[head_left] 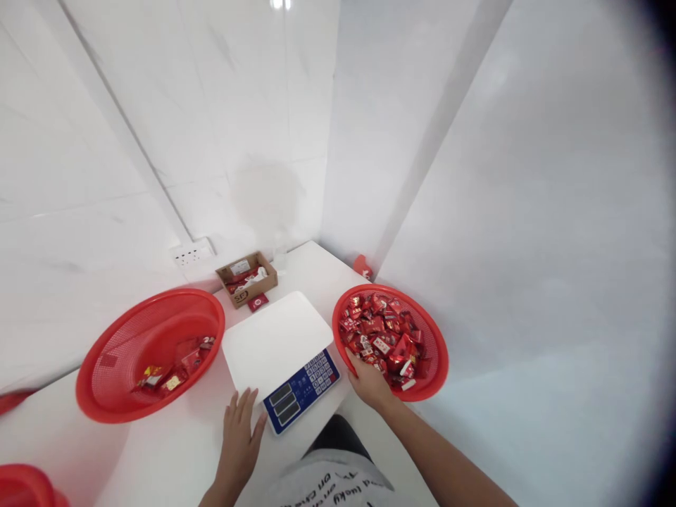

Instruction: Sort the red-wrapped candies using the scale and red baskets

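Note:
My right hand [368, 380] grips the near left rim of a red plastic basket [442, 355], fingertips over the edge. Many small red-wrapped packets [381, 325] fill its bottom; their contents do not show. My left hand [241, 433] lies open, fingers stretched, beside the left corner of a digital scale. The scale has a white platform [277, 338] with nothing on it and a blue keypad panel [302, 391] facing me. To the left, a second red basket [151, 320] stands tilted, with a few red and gold packets [177, 370] low inside.
A small cardboard box [247, 280] with red packets sits at the back, a dark red packet [258, 303] before it. A wall socket [193, 252] is behind. Another red basket [24, 486] shows at lower left. White walls meet behind the white table [174, 451].

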`<action>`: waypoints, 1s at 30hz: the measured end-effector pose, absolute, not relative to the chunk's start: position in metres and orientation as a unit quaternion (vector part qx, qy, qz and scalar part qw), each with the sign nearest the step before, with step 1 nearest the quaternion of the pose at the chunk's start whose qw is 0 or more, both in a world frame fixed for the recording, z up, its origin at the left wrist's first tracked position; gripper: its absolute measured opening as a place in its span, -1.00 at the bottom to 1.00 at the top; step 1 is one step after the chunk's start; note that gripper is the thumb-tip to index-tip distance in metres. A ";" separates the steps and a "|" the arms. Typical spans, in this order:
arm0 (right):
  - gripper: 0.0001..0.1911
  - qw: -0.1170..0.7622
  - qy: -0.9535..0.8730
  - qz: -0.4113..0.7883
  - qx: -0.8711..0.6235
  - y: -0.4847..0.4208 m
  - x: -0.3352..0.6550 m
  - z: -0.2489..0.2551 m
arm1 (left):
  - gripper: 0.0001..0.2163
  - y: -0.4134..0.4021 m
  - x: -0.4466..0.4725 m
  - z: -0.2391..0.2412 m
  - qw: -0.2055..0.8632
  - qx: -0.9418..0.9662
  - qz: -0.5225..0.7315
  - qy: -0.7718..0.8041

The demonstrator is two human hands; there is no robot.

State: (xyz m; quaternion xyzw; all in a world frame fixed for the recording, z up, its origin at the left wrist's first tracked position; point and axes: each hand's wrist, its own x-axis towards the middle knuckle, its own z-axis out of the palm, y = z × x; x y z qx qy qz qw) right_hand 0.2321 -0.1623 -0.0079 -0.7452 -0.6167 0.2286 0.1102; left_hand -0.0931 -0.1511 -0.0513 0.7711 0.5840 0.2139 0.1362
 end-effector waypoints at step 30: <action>-0.26 0.090 -0.675 0.255 -0.686 -0.043 0.284 -0.029 | -0.66 -0.140 -0.030 0.006 0.119 0.755 0.162 0.623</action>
